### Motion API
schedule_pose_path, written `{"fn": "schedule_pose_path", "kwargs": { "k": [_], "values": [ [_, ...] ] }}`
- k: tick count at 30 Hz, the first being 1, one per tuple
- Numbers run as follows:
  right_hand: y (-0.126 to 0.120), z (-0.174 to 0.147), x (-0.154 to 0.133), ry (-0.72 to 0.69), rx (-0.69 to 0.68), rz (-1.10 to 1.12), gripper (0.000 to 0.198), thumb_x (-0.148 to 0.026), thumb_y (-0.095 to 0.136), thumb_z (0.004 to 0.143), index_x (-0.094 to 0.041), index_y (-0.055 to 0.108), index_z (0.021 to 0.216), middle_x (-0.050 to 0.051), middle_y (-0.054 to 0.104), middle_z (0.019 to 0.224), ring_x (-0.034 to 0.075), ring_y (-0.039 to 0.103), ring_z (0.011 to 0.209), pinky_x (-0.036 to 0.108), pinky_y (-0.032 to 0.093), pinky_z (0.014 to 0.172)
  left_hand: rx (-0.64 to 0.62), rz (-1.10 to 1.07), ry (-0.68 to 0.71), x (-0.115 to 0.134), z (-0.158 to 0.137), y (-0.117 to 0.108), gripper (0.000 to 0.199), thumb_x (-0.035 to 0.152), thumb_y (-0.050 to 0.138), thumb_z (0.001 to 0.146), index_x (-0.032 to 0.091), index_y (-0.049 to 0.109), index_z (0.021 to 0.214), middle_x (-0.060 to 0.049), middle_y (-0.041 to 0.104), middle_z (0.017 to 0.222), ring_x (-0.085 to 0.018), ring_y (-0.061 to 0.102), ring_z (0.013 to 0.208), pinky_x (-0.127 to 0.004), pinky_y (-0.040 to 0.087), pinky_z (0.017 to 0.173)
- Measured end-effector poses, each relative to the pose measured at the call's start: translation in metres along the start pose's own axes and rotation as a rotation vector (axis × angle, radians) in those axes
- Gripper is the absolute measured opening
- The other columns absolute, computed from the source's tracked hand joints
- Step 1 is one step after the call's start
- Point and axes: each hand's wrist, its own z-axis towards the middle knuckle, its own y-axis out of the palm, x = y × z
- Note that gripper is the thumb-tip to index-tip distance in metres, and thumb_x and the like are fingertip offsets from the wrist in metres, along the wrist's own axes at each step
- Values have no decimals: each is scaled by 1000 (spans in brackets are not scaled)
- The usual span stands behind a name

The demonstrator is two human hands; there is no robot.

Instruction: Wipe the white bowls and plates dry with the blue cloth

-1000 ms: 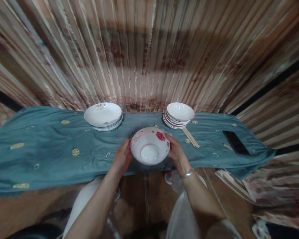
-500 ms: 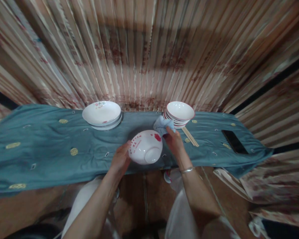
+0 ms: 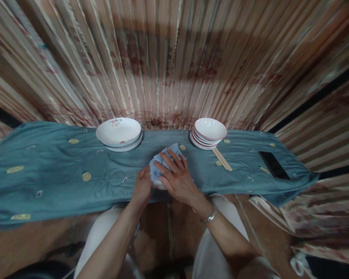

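Note:
A white bowl (image 3: 158, 186) with red decoration is mostly hidden under a light blue cloth (image 3: 156, 173) and my hands, above the front part of the table. My left hand (image 3: 143, 184) grips the bowl at its left side, fingers partly hidden behind it. Across the top, my right hand (image 3: 178, 177) holds the cloth pressed against the bowl, its fingers spread over the fabric. A bracelet circles the right wrist.
White plates (image 3: 119, 133) are stacked at the back left. Several red-rimmed bowls (image 3: 209, 130) form a stack at the back right, with chopsticks (image 3: 222, 159) before them. A black phone (image 3: 273, 165) lies farther right on the teal tablecloth (image 3: 61, 190). Pleated curtains (image 3: 163, 58) hang close behind.
My right hand has moved left with the cloth, from beside the bowl onto it, and its fingers have spread. The cloth now covers most of the bowl. My left hand keeps its hold.

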Motion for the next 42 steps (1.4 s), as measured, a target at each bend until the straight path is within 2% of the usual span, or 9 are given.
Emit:
{"fn": "schedule_pose_path", "kwargs": {
  "k": [7,14,19,23,29,35,39,42],
  "values": [
    [-1,7,27,153,101,314,40,-30,40,95,-30,50,134,4,45,144,22,33,137,47,23,114,-38,-172,3,-9,5,7,25,40,69,69,16,67,74,-2,66,64,-17,59,64,-26,42,58],
    [12,3,51,338,221,683,37,-35,42,94,-28,57,127,3,54,135,17,42,130,37,23,115,26,-96,-21,-8,6,5,29,44,70,68,16,64,64,1,61,55,-12,50,51,-23,38,52],
    [28,-4,64,576,303,958,40,-44,48,88,-24,61,119,3,59,128,18,46,126,34,25,113,44,-99,-10,-8,9,3,27,43,71,68,17,65,65,0,63,58,-16,57,59,-24,41,56],
    [42,-10,67,752,359,1196,39,-45,55,80,-24,61,113,2,62,124,20,50,121,36,32,109,69,-126,-7,-7,12,2,25,40,72,67,17,64,62,1,62,55,-14,53,53,-24,41,54],
    [50,-12,59,918,364,1513,37,-39,60,75,-28,59,110,-1,67,112,19,61,102,34,51,86,87,-113,46,-3,18,-3,25,40,75,64,17,65,62,0,65,60,-16,59,63,-25,46,63],
    [59,-9,45,1100,321,1769,26,-42,55,82,-29,57,104,-3,70,101,18,66,86,37,56,73,177,-295,42,3,30,0,24,36,75,64,16,62,62,2,62,56,-14,60,61,-27,49,68],
    [70,-11,39,1115,219,1910,21,-40,49,88,-26,58,101,-1,71,99,19,67,83,38,57,68,190,-318,61,4,35,0,21,34,73,67,16,63,65,3,62,57,-14,60,62,-26,49,68],
    [71,-12,42,1131,229,1975,17,-35,50,88,-23,60,95,-1,73,90,18,67,78,37,58,66,155,-316,41,3,36,-4,21,35,72,68,16,63,67,2,63,60,-13,60,62,-26,49,68]
  ]
}}
